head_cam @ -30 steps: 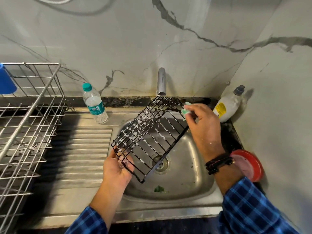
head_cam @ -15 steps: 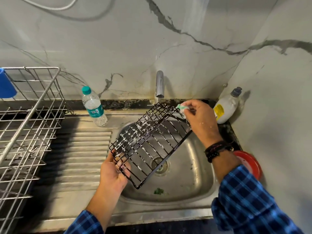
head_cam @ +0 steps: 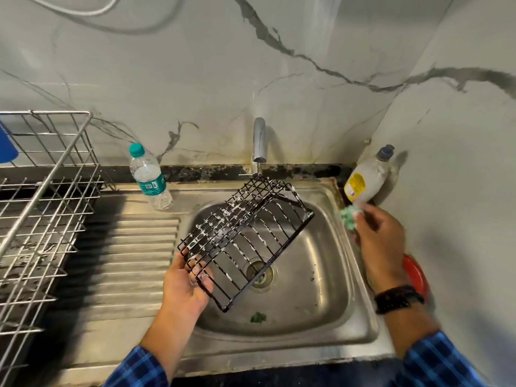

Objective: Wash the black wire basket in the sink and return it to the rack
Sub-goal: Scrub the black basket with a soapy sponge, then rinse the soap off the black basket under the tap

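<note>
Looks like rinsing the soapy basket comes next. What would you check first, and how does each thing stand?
1. Left hand grips black wire basket: ok.
2. Basket held over steel sink: ok.
3. Basket's top end under chrome tap: ok.
4. Water running: cannot tell.
5. Right hand free for the tap: not ok, its fingers hold a green sponge.
6. Drain unblocked: ok.

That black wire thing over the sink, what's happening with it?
A person is washing it. The left hand holds the black wire basket tilted over the sink, and white soap suds cling to its wires. The right hand is off to the side, apart from the basket, holding a green scrubber near the soap bottle. The tap looks barely running, so rinsing isn't done. The silver rack waits on the left.
</note>
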Tool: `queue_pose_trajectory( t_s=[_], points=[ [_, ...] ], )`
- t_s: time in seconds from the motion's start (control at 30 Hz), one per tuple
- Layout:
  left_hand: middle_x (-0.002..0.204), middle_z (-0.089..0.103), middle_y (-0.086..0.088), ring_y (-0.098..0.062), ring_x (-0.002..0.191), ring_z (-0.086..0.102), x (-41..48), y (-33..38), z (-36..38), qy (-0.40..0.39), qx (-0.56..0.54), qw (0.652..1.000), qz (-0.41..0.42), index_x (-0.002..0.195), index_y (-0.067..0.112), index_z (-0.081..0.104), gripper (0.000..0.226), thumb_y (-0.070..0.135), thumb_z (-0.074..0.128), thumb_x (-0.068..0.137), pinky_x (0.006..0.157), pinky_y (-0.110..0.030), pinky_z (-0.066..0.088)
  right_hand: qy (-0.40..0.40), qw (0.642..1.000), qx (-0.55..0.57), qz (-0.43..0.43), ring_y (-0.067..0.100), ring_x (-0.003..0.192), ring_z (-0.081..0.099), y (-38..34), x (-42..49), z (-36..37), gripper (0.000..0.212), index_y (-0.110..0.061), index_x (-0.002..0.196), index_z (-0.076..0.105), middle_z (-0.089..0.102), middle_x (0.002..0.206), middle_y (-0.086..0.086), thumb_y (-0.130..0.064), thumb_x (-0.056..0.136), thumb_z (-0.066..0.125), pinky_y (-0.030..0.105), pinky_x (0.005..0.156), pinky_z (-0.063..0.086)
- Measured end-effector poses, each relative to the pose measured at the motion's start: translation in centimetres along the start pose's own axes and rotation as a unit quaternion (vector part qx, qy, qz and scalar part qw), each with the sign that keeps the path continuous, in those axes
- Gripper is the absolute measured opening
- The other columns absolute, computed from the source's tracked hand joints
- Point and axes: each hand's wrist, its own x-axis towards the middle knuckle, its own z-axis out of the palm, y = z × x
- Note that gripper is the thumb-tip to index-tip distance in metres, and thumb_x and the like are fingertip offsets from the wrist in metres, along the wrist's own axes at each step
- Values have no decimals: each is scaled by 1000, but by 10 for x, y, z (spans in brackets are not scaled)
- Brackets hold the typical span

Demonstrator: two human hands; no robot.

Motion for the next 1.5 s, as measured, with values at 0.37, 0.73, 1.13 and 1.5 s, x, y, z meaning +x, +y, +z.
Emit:
queue_pose_trajectory(
  t_s=[0.37, 0.73, 1.13, 1.5],
  points=[
    [44, 38, 8, -2, 29, 35, 0, 1, 0, 27, 37, 999, 29, 74, 25, 45, 34, 36, 36, 105, 28, -13, 31, -42, 898, -438, 22, 36, 85, 68, 75, -6, -97, 20, -10, 104, 74, 74, 95, 16, -6, 85, 67, 41, 79, 55],
    [45, 32, 10, -3, 27, 27, -52, 19, 15, 52, 145, 981, 115, 75, 24, 48, 36, 35, 38, 108, 25, -14, 25, -180, 861, -466, 94, 35, 105, 63, 63, -17, -84, 34, -16, 129, 65, 68, 119, 16, -31, 100, 53, 38, 89, 49],
    [48, 36, 6, -8, 29, 28, -97, 9, 28, 83, 374, 905, 184, 96, 25, 56, 22, 39, 42, 107, 33, -16, 31, -237, 966, -73, 76, -4, 87, 64, 28, -69, -34, 21, -29, 108, 67, 70, 105, -10, -14, 94, 66, 7, 69, 48],
    [60, 39, 7, -9, 45, 31, -8, 20, 49, -54, 474, 873, 97, 108, 18, 56, 36, 49, 38, 105, 37, -20, 29, -286, 907, 19, 309, 12, 104, 54, 15, -44, 53, 60, -33, 151, 35, 46, 140, 0, -64, 99, 37, 34, 79, 55]
  ],
)
